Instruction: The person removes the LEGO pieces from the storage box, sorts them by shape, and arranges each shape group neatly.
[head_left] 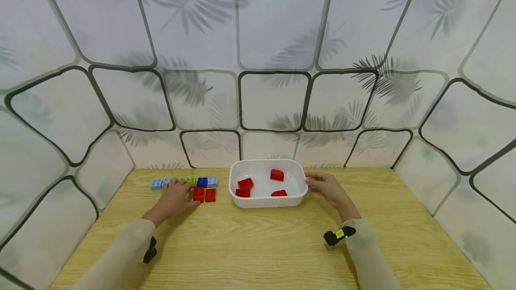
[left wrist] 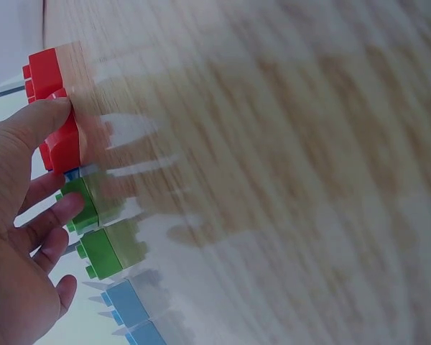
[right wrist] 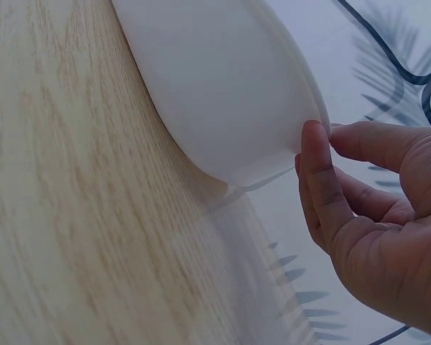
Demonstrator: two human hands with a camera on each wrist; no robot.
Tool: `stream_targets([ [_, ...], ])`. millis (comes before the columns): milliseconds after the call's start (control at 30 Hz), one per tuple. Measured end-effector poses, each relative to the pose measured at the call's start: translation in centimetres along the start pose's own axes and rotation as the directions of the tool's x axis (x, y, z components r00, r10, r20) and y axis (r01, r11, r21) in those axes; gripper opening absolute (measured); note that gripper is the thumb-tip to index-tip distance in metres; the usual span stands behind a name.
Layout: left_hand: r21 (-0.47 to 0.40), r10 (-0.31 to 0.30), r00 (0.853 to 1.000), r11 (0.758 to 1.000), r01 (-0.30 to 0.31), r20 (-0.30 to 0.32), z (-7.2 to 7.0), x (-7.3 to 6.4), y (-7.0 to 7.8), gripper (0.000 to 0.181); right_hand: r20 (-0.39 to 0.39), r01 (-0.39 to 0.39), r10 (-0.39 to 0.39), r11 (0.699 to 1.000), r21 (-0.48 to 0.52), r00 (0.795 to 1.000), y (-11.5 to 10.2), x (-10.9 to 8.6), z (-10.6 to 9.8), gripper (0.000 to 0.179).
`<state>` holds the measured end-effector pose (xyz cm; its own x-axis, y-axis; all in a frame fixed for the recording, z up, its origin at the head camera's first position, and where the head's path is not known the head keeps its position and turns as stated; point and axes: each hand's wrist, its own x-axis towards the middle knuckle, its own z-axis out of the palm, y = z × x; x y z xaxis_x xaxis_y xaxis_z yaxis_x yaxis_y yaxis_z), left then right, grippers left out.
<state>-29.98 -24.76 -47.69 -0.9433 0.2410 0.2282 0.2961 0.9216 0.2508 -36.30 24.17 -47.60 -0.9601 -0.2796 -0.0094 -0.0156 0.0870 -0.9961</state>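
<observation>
Four red blocks (head_left: 277, 175) were in, two were left

Fingers bent, the left hand (head_left: 174, 197) pinched a red block (head_left: 199, 194) on the table (head_left: 258, 245), beside another red block (head_left: 210, 195) and a blue-and-green row (head_left: 202, 182). The right hand (head_left: 325, 187) pinched the white box (head_left: 266, 202).

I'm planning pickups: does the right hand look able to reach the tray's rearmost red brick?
Probably yes: the right hand pinches the white tray, whose open top leaves that red brick uncovered.
</observation>
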Motion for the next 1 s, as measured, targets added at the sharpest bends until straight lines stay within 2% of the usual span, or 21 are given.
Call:
stream_targets([
  [367, -0.016, 0.009, 1.0, 1.0, -0.009, -0.019, -0.1, 0.0, 0.0, 0.054, -0.009, -0.015, 0.015, 1.0, -0.002, 1.0, -0.4, -0.3, 0.1, 0.049],
  [600, -0.019, 0.008, 1.0, 1.0, -0.008, -0.024, -0.9, 0.2, 0.5, 0.052, -0.01, -0.019, 0.019, 1.0, -0.004, 1.0, -0.5, -0.2, 0.2, 0.05],
  [867, -0.073, 0.046, 0.996, 0.996, -0.051, -0.076, -1.9, 1.3, 1.4, 0.049, -0.008, -0.01, 0.011, 1.0, 0.002, 1.0, -0.6, -0.3, 0.2, 0.051],
  [1000, -0.087, 0.073, 0.994, 0.993, -0.08, -0.086, -2.3, 2.1, 2.4, 0.05, -0.01, -0.011, 0.011, 1.0, 0.006, 1.0, -0.5, -0.3, 0.3, 0.05],
])
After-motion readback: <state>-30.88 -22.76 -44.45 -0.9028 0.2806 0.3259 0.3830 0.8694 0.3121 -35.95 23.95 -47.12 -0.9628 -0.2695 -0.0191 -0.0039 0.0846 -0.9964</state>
